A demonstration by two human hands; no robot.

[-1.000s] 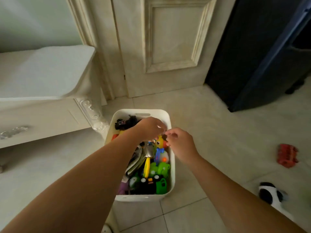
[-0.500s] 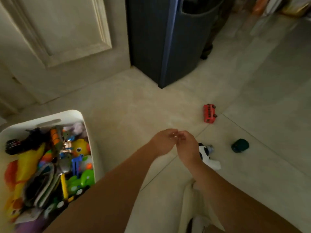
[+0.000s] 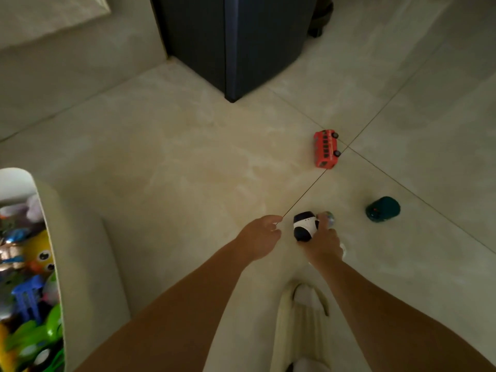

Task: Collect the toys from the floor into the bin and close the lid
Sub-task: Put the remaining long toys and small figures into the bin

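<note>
Here, the black-and-white toy [image 3: 305, 229] is low over the pale tiled floor [image 3: 188, 162], and the right hand [image 3: 323, 244] grips it from the near side. The fingers [image 3: 323, 224] are curled over its top, next to a small shiny round part at its far end. Whether the toy rests on the floor or is just off it, I cannot tell.

Just to the left of the toy is the left hand [image 3: 261, 236]. It does not touch the toy, its fingers are loosely curled, and it holds nothing.

To the right of the toy, a little apart, a dark green toy [image 3: 382, 209] lies on the floor. Beyond the toy, farther from the person, a red double-decker bus [image 3: 326, 149] lies on its side with its wheels turned to the right, close to the place where the tile joints cross.

Well to the left of the toy stands the white bin [image 3: 86, 264], cut off by the edge of the view. It is open and full of mixed toys, among them a yellow duck-like figure [image 3: 40, 253], a blue plastic piece [image 3: 26, 294] and a green toy car [image 3: 40, 342].

Far behind the toy, past the bus, a dark blue cabinet [image 3: 233, 44] stands on the floor. Nearer than the toy, between the two forearms, a pale slipper [image 3: 303, 318] is visible.
</note>
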